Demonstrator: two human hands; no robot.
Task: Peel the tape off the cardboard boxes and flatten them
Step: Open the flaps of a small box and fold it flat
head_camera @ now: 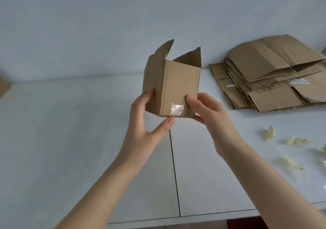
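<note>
- Above the middle of the table (70, 140), held clear of its smooth white top: a small box (172, 85) of brown corrugated cardboard. Finely ribbed near face, upright, top open, two flaps standing up on the far side.
- Low on the near face, just above the bottom edge: a shiny, wrinkled patch of clear tape (177, 109), stuck on.
- On the box's left wall: left hand (142, 115), gripping, fingertips curled onto the side, thumb stretched under the bottom edge just below the tape.
- At the bottom right corner: right hand (210, 112), gripping too, thumb pressed flat on the near face just right of the tape, fingers wrapped behind and beneath, mostly hidden.
- From the near edge: both forearms bare, angled up toward the box.
- Far right on the table: a stack (268, 73) of flattened cardboard, creased, ragged at the edges, top sheet bowed upward, a white label (299, 81) on a lower sheet.
- Near right: crumpled yellowish wads (270, 132) of tape, lying apart from one another.
- Down the table's middle: a thin dark seam (174, 167).
- At the far left edge: a brown cardboard corner (4, 87), cut off by the frame.
</note>
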